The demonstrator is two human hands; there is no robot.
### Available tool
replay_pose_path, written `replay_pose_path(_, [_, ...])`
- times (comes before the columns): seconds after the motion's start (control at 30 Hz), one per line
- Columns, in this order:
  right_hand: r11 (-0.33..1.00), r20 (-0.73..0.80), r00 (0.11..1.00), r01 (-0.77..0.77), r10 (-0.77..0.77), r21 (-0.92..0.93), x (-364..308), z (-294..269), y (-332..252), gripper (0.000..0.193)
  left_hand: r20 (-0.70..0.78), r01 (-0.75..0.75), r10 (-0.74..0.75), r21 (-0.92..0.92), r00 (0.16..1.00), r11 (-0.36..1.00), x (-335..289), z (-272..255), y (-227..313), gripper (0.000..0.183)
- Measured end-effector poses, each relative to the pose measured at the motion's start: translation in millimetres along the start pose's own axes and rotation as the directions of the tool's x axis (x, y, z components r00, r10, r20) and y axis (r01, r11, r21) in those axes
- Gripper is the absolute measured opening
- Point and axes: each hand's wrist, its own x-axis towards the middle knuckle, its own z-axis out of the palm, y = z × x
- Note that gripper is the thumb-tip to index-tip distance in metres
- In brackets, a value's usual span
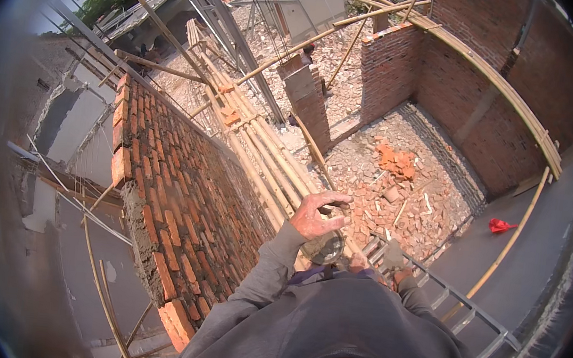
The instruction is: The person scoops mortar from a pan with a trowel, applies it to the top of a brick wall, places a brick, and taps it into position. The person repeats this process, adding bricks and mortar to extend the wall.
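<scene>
Most of the brick wall [181, 217] beyond the bamboo scaffold's [270, 167] left edge looks laid; I judge its bare mortar [139, 233] awaits covering. Left hand's [316, 216] fingers spread, empty; right hand [402, 278] apparently gripping a trowel [396, 256].

Bamboo poles [270, 167] run between the brick wall [182, 206] on the left and the ladder [472, 308] on the right.

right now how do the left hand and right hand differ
The left hand shows clearly, fingers spread; the right hand is partly hidden, its grip hard to read.
The left hand appears in front of the poles; the right hand is at what looks like a trowel, near the ladder.
Both extend from grey sleeves.
</scene>
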Motion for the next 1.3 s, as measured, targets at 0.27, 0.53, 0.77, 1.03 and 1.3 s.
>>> replay_pose_path(0.27, [0.788,-0.073,0.854,0.505,-0.515,0.351,-100,73,-160,0.020,0.212,0.677,-0.808,-0.679,0.550,0.284,-12,79,-196,0.030])
replay_pose_path(0.53, [0.597,-0.376,0.593,0.793,-0.712,0.119,-139,102,-180,0.026,0.298,0.562,-0.478,-0.504,0.826,0.656,2,101,-188,0.023])
replay_pose_path(0.77, [0.945,-0.532,0.829,0.292,-0.175,0.145,-70,137,-51,0.045,0.261,0.793,-0.763,-0.358,0.591,0.492,25,56,-218,0.022])
replay_pose_path(1.03, [0.732,-0.392,0.639,-0.437,0.662,0.523,-56,157,178,0.047,0.193,0.919,-0.939,0.224,0.284,0.325,39,-90,-372,0.017])
replay_pose_path(1.3, [0.468,-0.428,0.221,-0.596,0.877,0.652,-45,115,336,0.087,-0.113,0.947,-0.977,0.290,0.179,0.140,8,-158,-366,0.021])
